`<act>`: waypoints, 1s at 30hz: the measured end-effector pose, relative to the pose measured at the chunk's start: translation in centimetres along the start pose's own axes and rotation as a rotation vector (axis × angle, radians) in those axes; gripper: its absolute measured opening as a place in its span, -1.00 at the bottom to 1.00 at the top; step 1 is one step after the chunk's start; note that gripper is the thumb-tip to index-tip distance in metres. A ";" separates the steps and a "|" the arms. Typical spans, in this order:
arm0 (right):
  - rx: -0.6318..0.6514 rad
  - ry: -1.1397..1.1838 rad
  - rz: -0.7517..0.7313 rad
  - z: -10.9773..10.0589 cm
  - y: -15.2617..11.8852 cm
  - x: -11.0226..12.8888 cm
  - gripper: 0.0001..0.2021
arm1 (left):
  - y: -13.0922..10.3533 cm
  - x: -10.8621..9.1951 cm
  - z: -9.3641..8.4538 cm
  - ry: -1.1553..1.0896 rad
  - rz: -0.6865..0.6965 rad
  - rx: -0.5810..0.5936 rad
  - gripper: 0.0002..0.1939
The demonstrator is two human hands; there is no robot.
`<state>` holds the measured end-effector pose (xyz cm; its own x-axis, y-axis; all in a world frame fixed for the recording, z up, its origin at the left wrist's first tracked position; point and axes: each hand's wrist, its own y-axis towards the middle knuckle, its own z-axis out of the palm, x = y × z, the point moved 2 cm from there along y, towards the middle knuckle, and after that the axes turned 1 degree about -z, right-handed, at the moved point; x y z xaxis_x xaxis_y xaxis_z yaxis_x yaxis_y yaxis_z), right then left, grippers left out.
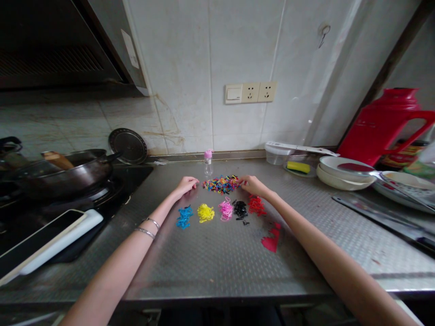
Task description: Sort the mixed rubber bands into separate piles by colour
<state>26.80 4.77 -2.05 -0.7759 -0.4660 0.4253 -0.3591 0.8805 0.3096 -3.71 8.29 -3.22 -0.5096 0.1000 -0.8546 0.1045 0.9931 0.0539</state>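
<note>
A mixed pile of small coloured plastic pieces (pixel 221 184), shaped like stitch markers, lies on the metal counter (pixel 204 267). My left hand (pixel 186 184) rests just left of it with the fingers curled together; anything inside them is hidden. At the pile's right edge, my right hand (pixel 252 185) has its fingertips closed among the pieces, and what they pinch is too small to make out. Nearer to me are sorted heaps: blue (pixel 184 217), yellow (pixel 205 213), pink (pixel 225 209), black (pixel 240 209) and red (pixel 257 205).
Behind the pile stands a small clear bottle with a pink cap (pixel 208 158). A red heart-shaped patch (pixel 271 240) lies right of centre. Left are a phone (pixel 44 240) and a pan (pixel 68 174); right are bowls (pixel 345 179), a knife (pixel 380 217) and a red thermos (pixel 377 127).
</note>
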 end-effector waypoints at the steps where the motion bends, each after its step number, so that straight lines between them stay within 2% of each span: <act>1: 0.003 -0.007 -0.003 0.1 -0.1 0.2 -0.70 | 0.0 0.0 0.0 0.000 0.009 -0.001 -0.74; 9: -0.014 -0.123 -0.065 0.2 -0.5 0.8 -0.67 | -0.1 -0.2 0.0 0.005 0.024 -0.003 -0.74; 19: -0.019 -0.049 -0.057 -0.1 -0.3 0.5 -0.71 | -0.1 -0.2 0.0 0.019 0.023 -0.016 -0.74; 24: -0.020 0.065 -0.010 -1.5 0.0 -1.0 -0.73 | -0.2 -0.3 0.1 0.005 0.024 -0.015 -0.75; 30: 0.071 0.278 0.081 -4.3 -0.2 -3.0 -0.69 | -0.4 -0.5 0.2 -0.024 0.037 -0.004 -0.78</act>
<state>31.43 5.57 0.29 -0.6350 -0.3916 0.6659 -0.3450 0.9150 0.2091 -3.34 7.87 -2.89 -0.4851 0.1351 -0.8640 0.1194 0.9890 0.0877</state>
